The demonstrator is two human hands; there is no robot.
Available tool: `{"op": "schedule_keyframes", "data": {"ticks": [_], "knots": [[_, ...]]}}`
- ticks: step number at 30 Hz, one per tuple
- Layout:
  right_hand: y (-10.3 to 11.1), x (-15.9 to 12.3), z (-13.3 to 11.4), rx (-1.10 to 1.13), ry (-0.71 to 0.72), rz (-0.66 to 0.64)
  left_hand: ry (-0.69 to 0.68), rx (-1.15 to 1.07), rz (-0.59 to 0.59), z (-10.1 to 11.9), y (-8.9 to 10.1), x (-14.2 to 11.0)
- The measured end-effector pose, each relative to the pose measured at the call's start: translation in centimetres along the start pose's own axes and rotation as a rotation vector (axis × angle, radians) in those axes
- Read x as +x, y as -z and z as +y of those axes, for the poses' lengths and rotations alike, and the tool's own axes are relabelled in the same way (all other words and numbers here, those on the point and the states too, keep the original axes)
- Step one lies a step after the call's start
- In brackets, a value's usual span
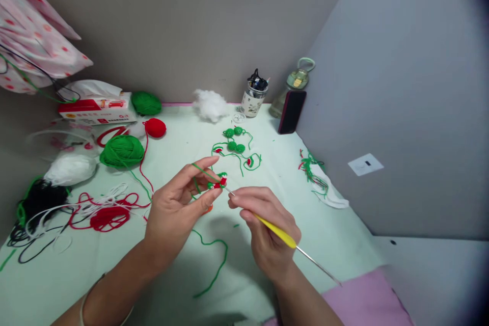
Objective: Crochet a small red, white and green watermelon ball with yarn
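Observation:
Between the thumb and fingers of my left hand [178, 206] is a small crochet piece [221, 181] in red, white and green. Green yarn [206, 171] runs over that hand's raised index finger. My right hand [267, 224] grips a crochet hook [278, 233] by its yellow handle, with the metal tip at the piece. Whether the tip sits inside a stitch I cannot tell. A green yarn tail [225, 254] trails on the table below. Beyond my hands lie green crocheted balls [236, 147] and small red-and-green pieces [249, 162] with loose tails.
To the left are a green yarn ball [122, 151], a red yarn ball [155, 128], tangled red yarn [110, 216], black yarn [46, 201] and a tissue box [99, 109]. Behind stand white stuffing [211, 105], a pen cup [253, 99], a bottle [296, 81] and a phone [292, 112]. Yarn scraps [311, 169] lie right.

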State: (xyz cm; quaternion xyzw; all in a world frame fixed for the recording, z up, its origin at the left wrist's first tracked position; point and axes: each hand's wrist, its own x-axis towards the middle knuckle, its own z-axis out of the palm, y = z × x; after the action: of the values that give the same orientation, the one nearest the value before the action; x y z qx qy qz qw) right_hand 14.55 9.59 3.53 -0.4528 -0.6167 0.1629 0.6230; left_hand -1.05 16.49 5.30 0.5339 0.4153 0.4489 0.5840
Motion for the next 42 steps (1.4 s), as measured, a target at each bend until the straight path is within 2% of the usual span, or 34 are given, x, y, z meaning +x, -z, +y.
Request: {"op": "schedule_keyframes", "data": {"ticks": [4, 10, 14, 16, 21, 24, 27, 31, 34, 37, 39, 42], "knots": [[0.2, -0.1, -0.1, -0.052, 0.038, 0.004, -0.047, 0.069, 0.018, -0.1, 0.0, 0.0], [0.4, -0.3, -0.2, -0.097, 0.066, -0.016, -0.275, 0.157, 0.006, -0.9, 0.4, 0.2], [0.3, -0.4, -0.3, -0.085, 0.057, -0.007, -0.301, 0.16, 0.01, -1.1, 0.4, 0.3], [0.2, -0.4, -0.3, -0.071, 0.035, 0.004, -0.248, 0.133, 0.011, -1.0, 0.2, 0.1], [-0.1, 0.1, -0.1, 0.013, -0.076, 0.055, 0.012, -0.011, 0.021, -0.1, -0.4, -0.1], [-0.2, 0.3, 0.0, -0.012, -0.076, 0.035, 0.111, -0.096, 0.0, 0.2, -0.6, 0.1], [-0.3, 0.1, 0.2, -0.077, -0.012, 0.021, 0.147, -0.203, -0.028, 0.0, -0.8, 0.2], [-0.3, -0.3, 0.7, -0.264, 0.198, -0.006, 0.256, -0.392, -0.127, -0.4, -0.8, 0.2], [-0.1, -0.6, 0.7, -0.48, 0.345, -0.047, 0.294, -0.413, -0.154, -0.5, -0.8, 0.0], [0.2, -0.7, 0.4, -0.64, 0.38, -0.072, 0.311, -0.419, -0.152, -0.2, -0.9, -0.1], [0.2, -0.8, 0.3, -0.632, 0.37, -0.066, 0.362, -0.473, -0.196, 0.1, -1.0, -0.2], [-0.1, -0.8, 0.5, -0.406, 0.351, 0.02, 0.452, -0.561, -0.328, 0.5, -0.8, 0.0]]}}
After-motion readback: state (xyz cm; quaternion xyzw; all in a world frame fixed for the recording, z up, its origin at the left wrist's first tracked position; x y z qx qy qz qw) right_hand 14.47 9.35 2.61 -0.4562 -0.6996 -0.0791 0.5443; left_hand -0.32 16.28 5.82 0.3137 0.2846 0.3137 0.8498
